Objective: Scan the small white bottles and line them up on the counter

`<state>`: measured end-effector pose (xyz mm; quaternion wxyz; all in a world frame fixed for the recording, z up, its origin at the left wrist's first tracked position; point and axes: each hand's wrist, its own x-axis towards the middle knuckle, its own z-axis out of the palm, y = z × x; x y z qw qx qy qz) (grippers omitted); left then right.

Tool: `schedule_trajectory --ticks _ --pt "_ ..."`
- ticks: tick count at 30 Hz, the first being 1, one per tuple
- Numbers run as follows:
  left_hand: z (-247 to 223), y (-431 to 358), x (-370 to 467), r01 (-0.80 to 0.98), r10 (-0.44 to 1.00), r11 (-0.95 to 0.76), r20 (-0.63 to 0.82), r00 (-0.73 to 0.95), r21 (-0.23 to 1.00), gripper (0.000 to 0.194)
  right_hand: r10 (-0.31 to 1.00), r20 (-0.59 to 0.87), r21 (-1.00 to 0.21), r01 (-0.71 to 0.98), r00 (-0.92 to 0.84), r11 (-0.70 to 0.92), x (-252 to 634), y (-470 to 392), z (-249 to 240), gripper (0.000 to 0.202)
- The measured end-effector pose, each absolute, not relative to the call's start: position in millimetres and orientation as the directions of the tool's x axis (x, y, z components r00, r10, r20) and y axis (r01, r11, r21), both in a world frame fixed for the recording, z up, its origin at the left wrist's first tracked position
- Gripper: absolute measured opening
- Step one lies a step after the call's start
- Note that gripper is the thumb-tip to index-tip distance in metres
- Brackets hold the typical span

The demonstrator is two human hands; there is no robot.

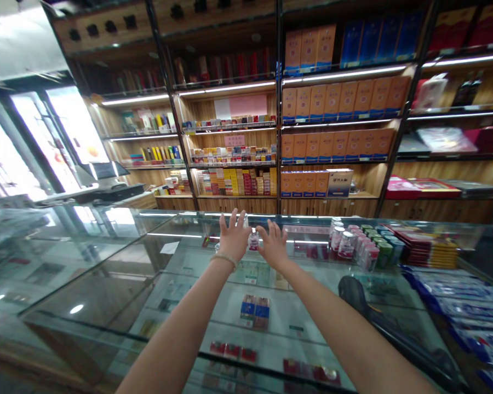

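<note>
Two hands: left hand, right hand, fingers spread apart, flanking small jar on glass bench; contact unclear.

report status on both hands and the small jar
Left hand, right hand: open. Small jar between them, contact unclear. Black object off to the right, not between them.

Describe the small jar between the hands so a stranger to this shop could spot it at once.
Find the glass counter in front of the wooden shelves. Near its far edge, a left hand and a right hand reach out with spread fingers. The small pale-lidded jar is between them; unlike the similar jars farther right, it has a hand on either side.
</note>
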<state>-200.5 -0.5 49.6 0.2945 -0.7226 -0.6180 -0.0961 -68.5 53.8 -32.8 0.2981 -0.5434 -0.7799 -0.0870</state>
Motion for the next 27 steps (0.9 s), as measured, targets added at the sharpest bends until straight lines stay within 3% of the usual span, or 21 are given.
schedule_trajectory --ticks 12,27 --pt "77 52 -211 0.935 0.958 -0.051 0.249 0.146 -0.351 0.039 0.813 0.558 -0.235 0.909 -0.164 0.345 -90 100 -37 0.061" --pt "64 93 -230 0.941 0.95 -0.056 0.272 0.152 -0.333 0.047 0.785 0.604 -0.199 0.927 -0.138 0.317 -102 135 -44 0.063"
